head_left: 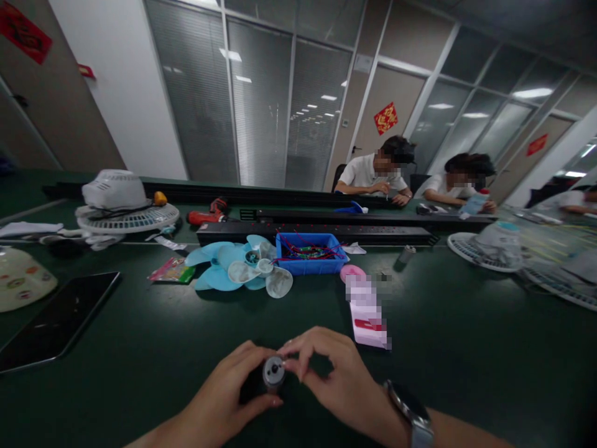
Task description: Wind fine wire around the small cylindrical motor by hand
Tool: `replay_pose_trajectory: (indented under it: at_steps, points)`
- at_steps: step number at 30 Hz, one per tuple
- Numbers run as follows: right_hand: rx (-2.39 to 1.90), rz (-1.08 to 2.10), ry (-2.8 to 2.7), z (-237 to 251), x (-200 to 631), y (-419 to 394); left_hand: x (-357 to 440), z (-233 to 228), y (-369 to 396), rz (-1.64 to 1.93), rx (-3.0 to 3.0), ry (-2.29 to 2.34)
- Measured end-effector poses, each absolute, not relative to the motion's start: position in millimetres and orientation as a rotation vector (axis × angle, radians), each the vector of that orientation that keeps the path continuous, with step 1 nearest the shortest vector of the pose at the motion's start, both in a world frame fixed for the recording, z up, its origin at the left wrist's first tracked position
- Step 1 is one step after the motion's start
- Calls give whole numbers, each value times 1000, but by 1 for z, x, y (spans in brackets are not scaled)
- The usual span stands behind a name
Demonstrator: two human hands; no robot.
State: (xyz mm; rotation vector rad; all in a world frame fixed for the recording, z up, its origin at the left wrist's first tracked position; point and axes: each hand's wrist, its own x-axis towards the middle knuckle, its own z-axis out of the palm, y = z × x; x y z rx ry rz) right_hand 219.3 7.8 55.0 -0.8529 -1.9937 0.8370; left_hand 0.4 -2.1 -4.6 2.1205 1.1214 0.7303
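Note:
Near the front of the table my left hand (233, 389) is closed around a small grey cylindrical motor (274, 371), fingers behind it and thumb in front. Its round end faces up toward me and shows a dark centre and small holes. My right hand (333, 373) is at the motor's right edge, thumb and forefinger pinched together. Whatever sits between those fingertips is too small to make out. A similar metal cylinder (407, 254) stands farther back on the right.
Light-blue and pale fan blades (242, 264) lie beside a blue bin (310, 266) of wires. A pink case (368, 311) lies ahead of my right hand, a black tablet (60, 317) at left. Behind are a red power drill (208, 214), fan housings (128, 218) and two people.

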Motion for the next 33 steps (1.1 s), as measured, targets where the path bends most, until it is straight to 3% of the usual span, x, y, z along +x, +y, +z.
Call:
replay_pose_trajectory:
  at_steps: [11,33]
  points:
    - [-783,803,-2000,43,204,5,1,-5,-2,765,2106,1078]
    - [-781,1129,-1837,40,201,12,-1,-13,-1,806,2152,1081]
